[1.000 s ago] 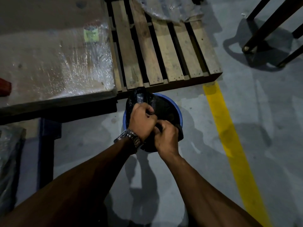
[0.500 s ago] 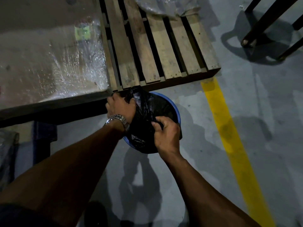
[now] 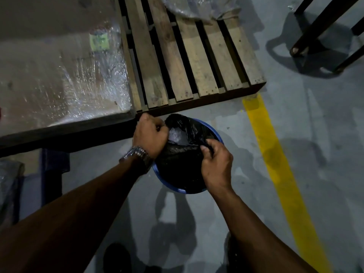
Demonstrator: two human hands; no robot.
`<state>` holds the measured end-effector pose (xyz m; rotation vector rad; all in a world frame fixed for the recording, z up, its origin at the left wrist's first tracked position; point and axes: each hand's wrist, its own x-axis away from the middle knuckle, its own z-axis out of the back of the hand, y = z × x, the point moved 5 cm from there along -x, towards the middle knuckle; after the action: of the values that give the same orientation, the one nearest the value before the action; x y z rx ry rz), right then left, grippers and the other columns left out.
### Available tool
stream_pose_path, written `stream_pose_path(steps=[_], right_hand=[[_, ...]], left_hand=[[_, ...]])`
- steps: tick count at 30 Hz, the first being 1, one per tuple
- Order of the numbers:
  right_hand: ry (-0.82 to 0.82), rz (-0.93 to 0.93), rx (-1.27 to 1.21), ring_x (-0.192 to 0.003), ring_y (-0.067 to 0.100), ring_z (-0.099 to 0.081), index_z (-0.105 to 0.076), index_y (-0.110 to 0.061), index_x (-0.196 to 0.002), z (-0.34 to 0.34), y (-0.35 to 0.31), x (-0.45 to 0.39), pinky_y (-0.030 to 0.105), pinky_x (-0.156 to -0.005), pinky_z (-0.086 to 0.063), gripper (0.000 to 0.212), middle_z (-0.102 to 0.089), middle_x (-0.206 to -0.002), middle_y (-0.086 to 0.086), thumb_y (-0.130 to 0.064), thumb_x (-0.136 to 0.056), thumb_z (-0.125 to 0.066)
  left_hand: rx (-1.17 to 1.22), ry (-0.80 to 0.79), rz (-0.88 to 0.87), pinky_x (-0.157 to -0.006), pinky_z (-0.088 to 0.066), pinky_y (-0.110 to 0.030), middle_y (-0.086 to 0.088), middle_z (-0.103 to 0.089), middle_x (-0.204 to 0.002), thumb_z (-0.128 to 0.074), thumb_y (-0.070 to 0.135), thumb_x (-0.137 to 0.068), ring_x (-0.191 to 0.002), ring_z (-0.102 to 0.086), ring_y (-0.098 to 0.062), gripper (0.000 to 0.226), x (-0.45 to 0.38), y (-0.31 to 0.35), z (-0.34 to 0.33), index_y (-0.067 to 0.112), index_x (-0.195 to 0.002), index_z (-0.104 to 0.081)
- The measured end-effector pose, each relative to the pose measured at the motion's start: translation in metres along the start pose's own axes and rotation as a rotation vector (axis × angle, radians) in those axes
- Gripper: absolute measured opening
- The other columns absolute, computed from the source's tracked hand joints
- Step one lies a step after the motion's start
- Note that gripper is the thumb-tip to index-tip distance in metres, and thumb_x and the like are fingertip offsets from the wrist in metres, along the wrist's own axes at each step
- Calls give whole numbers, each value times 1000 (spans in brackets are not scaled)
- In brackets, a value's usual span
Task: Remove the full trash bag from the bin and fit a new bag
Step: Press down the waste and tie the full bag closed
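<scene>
Both hands' grip pinches black bag stretched left-right across upright blue bin.

Black bag, blue bin, yellow floor line.

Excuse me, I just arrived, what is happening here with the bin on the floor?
A person is working a black trash bag at a blue bin that stands on the concrete floor beside a wooden pallet. The left hand, with a wristwatch, grips the bag at the bin's left rim. The right hand pinches the plastic nearer the middle. The bag sits bunched over the opening, and the blue rim shows at the far right and the near side. A yellow floor line runs to the right.
</scene>
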<state>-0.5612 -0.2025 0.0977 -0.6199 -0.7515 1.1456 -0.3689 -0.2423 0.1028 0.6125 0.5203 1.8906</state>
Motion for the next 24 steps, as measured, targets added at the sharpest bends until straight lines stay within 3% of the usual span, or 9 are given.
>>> stream_pose_path(steps=[4,8,12,17,21,24], right_hand=[[-64,-15,20,-108,24,-60,-65,-5,-116,-6,-4,3,24,-91,-41,24,-67,-116,11,-8,-94,-55],[-138,-53,12,-90,13,-57,-67,-8,-105,-18,-4,10,21,-79,-39,18,-67,-99,5,-6,-94,-52],[-167,-154,-34,-79,14,-51,-61,0,-91,-30,8,13,24,-69,-38,13,-65,-88,15,0,-92,-48],[-154,-212,-128,-75,8,-47,-58,12,-90,-37,13,11,10,-56,-36,13,-58,-89,18,5,-88,-47],[-179,-269,-180,-88,14,-57,-64,-8,-98,-36,18,14,20,-78,-43,15,-64,-92,5,0,-91,-53],[-138,-301,-268,-90,13,-58,-58,-18,-97,-33,20,15,23,-86,-46,23,-59,-88,-6,3,-89,-56]], left_hand=[[251,-171,-16,-84,-47,-30,-3,-60,-85,-58,17,-71,-89,-61,-25,9,24,5,-13,17,-69,-67],[318,-340,-56,-90,-48,-34,-2,-64,-85,-54,16,-66,-89,-61,-22,10,38,6,-30,21,-63,-62],[349,-464,-41,-86,-50,-37,5,-64,-76,-56,11,-72,-80,-61,-19,22,47,2,-39,28,-58,-62],[356,-543,15,-94,-49,-38,1,-67,-86,-61,-2,-78,-90,-63,-20,28,56,-2,-46,23,-67,-69],[269,-511,-103,-99,-44,-31,-1,-66,-97,-54,-12,-76,-100,-60,-18,28,60,2,-46,10,-76,-72],[-2,-466,-226,-96,-43,-28,4,-64,-104,-53,-6,-77,-106,-56,-16,32,59,3,-45,23,-80,-66]])
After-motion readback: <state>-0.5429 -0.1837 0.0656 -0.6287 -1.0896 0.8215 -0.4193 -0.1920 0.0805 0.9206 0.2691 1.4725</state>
